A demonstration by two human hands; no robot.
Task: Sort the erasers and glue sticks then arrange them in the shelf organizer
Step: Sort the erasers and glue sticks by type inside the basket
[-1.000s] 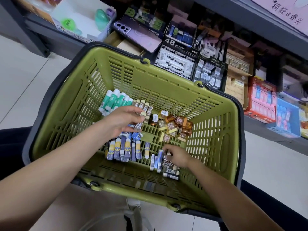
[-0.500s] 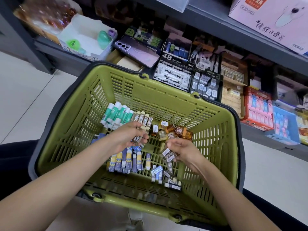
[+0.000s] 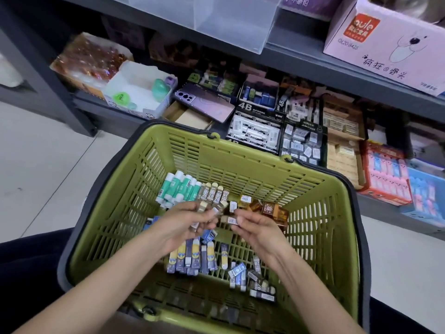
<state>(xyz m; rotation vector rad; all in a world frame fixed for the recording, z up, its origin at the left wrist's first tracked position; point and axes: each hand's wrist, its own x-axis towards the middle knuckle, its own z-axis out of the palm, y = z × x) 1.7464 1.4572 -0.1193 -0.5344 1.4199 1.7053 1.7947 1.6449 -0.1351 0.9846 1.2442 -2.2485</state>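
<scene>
**Both hands over the basket, each gripping erasers**

From my feed, the left hand (image 3: 183,225) and right hand (image 3: 257,227) sit close together at mid-frame, above the floor of the green basket (image 3: 240,160). The left hand's fingers curl round a few beige erasers (image 3: 201,206). The right hand pinches one labelled eraser (image 3: 231,221). Inside the basket I see teal glue sticks (image 3: 179,188) in a row at its upper left, blue-and-yellow erasers (image 3: 190,257) below the left hand, and amber erasers (image 3: 272,209) to the right. The 4B eraser box (image 3: 255,131) stands on the shelf above.
</scene>
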